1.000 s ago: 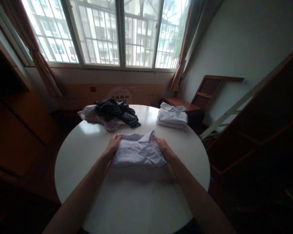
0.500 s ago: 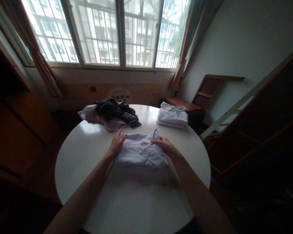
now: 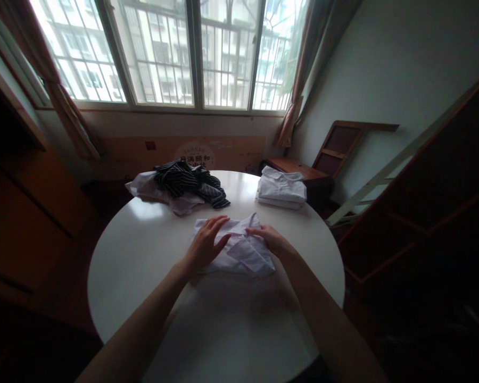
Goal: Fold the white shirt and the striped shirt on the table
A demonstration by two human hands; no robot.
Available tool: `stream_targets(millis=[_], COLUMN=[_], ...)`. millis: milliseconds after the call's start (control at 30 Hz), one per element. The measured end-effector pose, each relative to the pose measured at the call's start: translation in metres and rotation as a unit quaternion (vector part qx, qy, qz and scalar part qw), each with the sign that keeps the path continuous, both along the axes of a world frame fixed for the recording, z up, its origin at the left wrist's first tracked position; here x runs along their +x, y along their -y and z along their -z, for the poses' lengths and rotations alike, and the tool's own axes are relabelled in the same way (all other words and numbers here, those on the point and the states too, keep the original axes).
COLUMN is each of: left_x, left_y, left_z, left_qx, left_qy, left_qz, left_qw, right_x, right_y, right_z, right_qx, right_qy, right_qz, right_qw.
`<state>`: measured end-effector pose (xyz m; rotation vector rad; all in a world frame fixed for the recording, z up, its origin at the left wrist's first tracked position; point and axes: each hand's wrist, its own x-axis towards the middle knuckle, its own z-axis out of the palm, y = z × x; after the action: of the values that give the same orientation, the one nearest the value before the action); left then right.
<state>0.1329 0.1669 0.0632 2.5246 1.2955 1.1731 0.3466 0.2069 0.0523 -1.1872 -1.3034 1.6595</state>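
Observation:
A white shirt (image 3: 239,255), folded into a flat rectangle with its collar showing, lies on the round white table (image 3: 135,287) in front of me. My left hand (image 3: 207,242) is over the left part of the shirt, its fingers stretched out and the thumb apart. The shirt's right side is pinched near the collar between the thumb and fingers of my right hand (image 3: 273,239). Some of the right fingers are hidden by the cloth.
A stack of folded white shirts (image 3: 281,187) stands at the table's far right. Dark striped clothes (image 3: 187,181) lie heaped over pale cloth (image 3: 141,186) at the far left. Behind the table are a wooden chair (image 3: 303,170) and a large cardboard box (image 3: 231,149).
My left hand has moved from the shirt's left edge rightward over its top, with the fingers spread. My right hand keeps its hold on the shirt's right side.

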Motion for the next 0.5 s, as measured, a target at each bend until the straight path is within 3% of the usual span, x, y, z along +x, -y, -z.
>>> stream_targets(millis=[167,300,500], left_x=[-0.005,-0.013,-0.009], left_y=[-0.005,-0.011,0.008], left_z=[0.012,0.015,-0.01], left_qx=[-0.067,-0.131,-0.108], left_qy=[-0.075,-0.102,-0.069], left_qz=[-0.037,-0.064,0.042], left_qw=[0.994,0.984,0.991], right_x=[0.001,-0.005,-0.02], right_y=[0.006,0.011,0.012], right_z=[-0.009,-0.015,-0.038], right_qx=[0.011,0.042,-0.002], right_qy=[0.073,0.041,-0.037], right_qz=[-0.044,-0.017,0.009], right_qw=[0.996,0.998,0.999])
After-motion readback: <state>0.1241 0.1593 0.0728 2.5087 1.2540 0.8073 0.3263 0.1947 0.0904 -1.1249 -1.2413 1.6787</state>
